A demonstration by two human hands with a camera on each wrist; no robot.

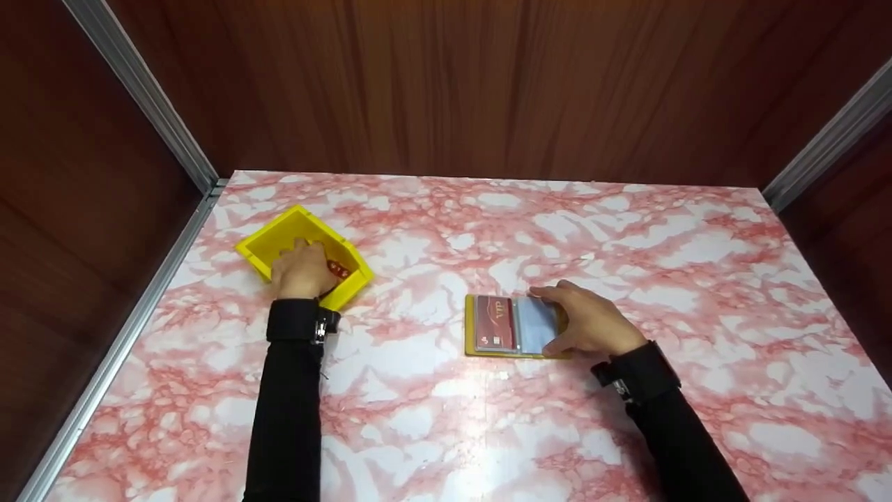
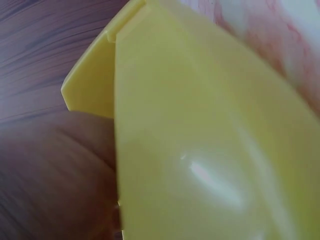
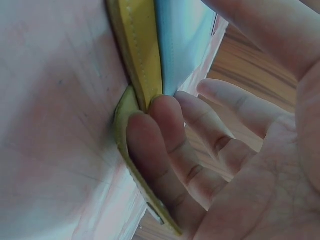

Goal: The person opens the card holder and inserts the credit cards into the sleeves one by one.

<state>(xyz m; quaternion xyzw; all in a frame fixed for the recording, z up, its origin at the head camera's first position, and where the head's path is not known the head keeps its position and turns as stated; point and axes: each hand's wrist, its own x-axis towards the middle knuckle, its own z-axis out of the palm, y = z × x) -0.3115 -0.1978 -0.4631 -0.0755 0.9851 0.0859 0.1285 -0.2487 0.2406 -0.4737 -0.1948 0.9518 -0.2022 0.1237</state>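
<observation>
On the marbled table lies an opened yellow card holder [image 1: 470, 328] with a clear sleeve [image 1: 535, 326] and a red card [image 1: 493, 322] lettered "VIP". My right hand [image 1: 592, 321] holds its right end, thumb toward the near edge and fingers toward the far edge. In the right wrist view, fingertips [image 3: 167, 112] touch the stitched yellow cover [image 3: 142, 50], and one finger lies along a strap flap [image 3: 130, 165]. My left hand [image 1: 303, 270] reaches into a yellow bin [image 1: 355, 282]; its fingertips are hidden. Beside it in the bin is a red card-like piece [image 1: 339, 269].
Dark wood-grain panels [image 1: 488, 90] stand behind the table [image 1: 418, 411] and on both sides, joined by metal corner strips [image 1: 143, 80]. The bin's wall [image 2: 185, 125] fills most of the left wrist view.
</observation>
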